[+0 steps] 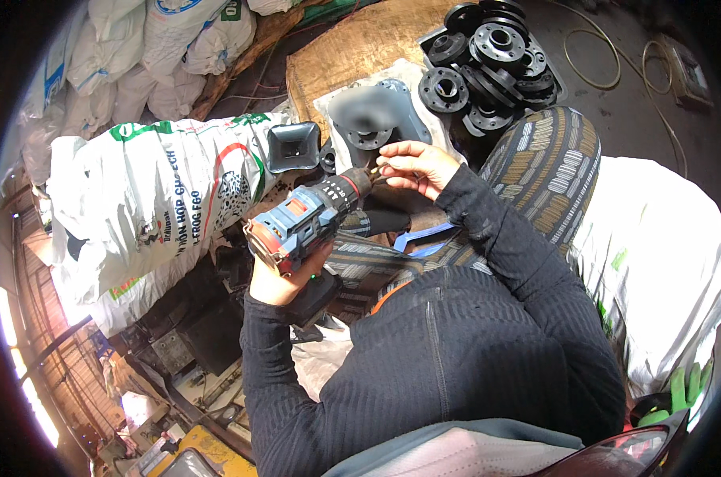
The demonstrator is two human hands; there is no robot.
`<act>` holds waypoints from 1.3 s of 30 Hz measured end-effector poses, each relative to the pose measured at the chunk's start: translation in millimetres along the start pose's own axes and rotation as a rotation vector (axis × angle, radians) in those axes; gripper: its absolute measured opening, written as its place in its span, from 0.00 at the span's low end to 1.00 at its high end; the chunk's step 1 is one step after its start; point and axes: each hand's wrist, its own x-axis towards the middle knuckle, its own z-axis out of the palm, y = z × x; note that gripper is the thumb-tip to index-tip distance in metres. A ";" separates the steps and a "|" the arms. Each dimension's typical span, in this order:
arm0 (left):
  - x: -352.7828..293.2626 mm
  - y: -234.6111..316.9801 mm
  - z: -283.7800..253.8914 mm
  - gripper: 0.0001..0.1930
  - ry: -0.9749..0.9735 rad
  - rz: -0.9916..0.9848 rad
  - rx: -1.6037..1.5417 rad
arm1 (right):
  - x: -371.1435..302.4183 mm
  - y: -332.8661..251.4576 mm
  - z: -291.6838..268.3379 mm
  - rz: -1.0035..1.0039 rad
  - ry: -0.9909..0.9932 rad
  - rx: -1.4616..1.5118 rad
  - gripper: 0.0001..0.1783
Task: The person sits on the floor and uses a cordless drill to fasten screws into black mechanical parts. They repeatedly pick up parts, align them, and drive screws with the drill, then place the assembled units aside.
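My left hand (277, 282) is wrapped round the grip of a blue-grey and black cordless drill (301, 222), whose chuck points up and to the right. At the chuck's tip, the fingers of my right hand (420, 168) are pinched together over a small brass-coloured piece, too small to name. Just beyond my hands a black flange (368, 137) with bolt holes lies on a white sack, partly blurred. Left of it stands a black square, hollow part (293, 149). A small black ring-shaped part (327, 159) sits between them.
Several black round flanges (500, 44) are heaped in a tray at the far right. A big white printed sack (154, 191) lies at the left, another white sack (655, 262) at the right. Behind is a brown board (337, 56). A hose (591, 60) coils on the floor.
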 end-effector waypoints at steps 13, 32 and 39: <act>-2.1 -13.0 -4.6 0.15 -0.111 0.057 0.159 | 9.4 21.4 -10.1 0.152 0.032 0.065 0.14; 62.7 -49.0 -15.4 0.25 -0.058 -0.248 -0.058 | 83.7 25.1 -59.6 -0.348 0.616 -0.236 0.16; 97.9 -56.9 -20.1 0.22 -0.230 -0.122 0.065 | 88.3 23.6 -58.3 -0.336 0.619 -0.454 0.14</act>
